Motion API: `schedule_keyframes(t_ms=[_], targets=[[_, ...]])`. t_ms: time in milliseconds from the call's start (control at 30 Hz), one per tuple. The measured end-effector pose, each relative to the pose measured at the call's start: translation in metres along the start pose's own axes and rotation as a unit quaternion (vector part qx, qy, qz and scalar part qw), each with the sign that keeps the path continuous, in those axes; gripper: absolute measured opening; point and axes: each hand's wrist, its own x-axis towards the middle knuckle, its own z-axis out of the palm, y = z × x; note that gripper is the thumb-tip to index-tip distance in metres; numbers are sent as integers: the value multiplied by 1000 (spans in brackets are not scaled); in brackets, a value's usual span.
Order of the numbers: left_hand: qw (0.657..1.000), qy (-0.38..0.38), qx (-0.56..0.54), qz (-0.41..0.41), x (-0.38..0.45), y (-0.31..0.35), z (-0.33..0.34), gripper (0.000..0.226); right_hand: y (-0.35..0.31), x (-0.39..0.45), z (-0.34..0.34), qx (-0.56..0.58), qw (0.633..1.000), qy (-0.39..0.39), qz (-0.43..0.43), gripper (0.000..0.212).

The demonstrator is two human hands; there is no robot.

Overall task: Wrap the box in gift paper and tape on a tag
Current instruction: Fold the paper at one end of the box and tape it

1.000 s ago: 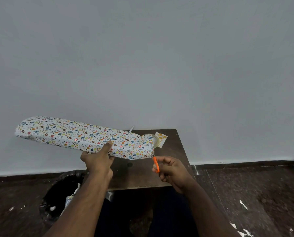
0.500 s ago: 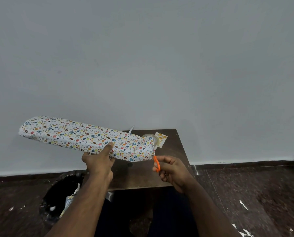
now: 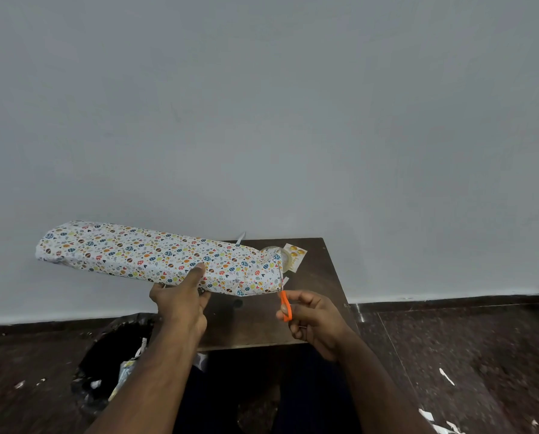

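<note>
Holding the wrapped box [image 3: 155,256] aloft in my left hand [image 3: 180,297], my right hand [image 3: 312,317] working orange scissors [image 3: 285,305] at its end flap, I judge trimming comes next, then the tag [image 3: 294,256] at the tabletop's far edge.

Wrapped box [image 3: 155,256]: long, held tilted in the air above the table [image 3: 321,296] — left end higher.
Left hand [image 3: 180,300]: grips its underside.
Right hand [image 3: 315,317]: holds orange scissors [image 3: 285,305] at the box's right end.
Tag [image 3: 294,256]: on the table, behind that end.

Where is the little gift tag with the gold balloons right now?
In the head view, the small white gift tag with gold balloons lies at the dark wooden table's far right, beside the clear tape roll, behind the patterned wrapped box's right end.
</note>
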Motion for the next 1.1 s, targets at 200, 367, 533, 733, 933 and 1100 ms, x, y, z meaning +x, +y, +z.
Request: schedule_keyframes(t_ms=[200, 367, 533, 733, 933, 1100], targets=[[1000, -2, 0, 7, 1, 0, 0, 88, -3, 0, 0, -6, 1000, -10, 4, 26], [1000, 0, 8, 2, 2, 0, -1, 85, -3, -1, -2, 4, 1000, -21, 3, 24], [1000, -4, 11, 5, 1, -1, -1, 82, -5, 1, -1, 7, 1000, -14, -1, 17], [1000, -9, 17, 15, 1, -1, -1, 81, -5, 1, -3, -2, 1000, -4, 0, 19], [999, -14, 21, 22, 2, -2, -3, 88, -3, 1, -3, -2, 1000, 1, 5, 19], [999, -16, 18, 30, 1, -3, -2, 87, -5, -1, -5, -15, 1000, -4, 16, 18]])
